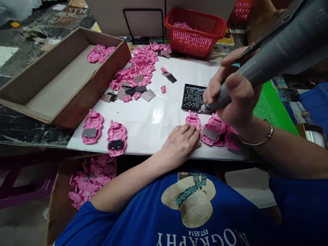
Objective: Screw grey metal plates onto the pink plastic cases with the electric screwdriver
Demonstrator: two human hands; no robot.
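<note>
- Pink plastic shell (193, 120) lies flat on the white tabletop (153, 119), near its front edge, pinned by the left hand's fingertips (193, 131), which are spread flat along its near rim rather than curled round anything.
- Right hand (230, 97) is wrapped tight round a grey electric screwdriver (258, 65), whose tip meets the shell's far end.
- To seat a screw well, I judge the driver should stand closer to upright over the hole and the left hand should press down firmly so the shell cannot spin.
- Shell's long axis runs away from the person, narrow end toward the black screw tray (193, 96); the exact hole is probably under the bit, though it is too small to tell.
- Just right lie more pink shells (214, 131); farther off, a red basket (196, 32).
</note>
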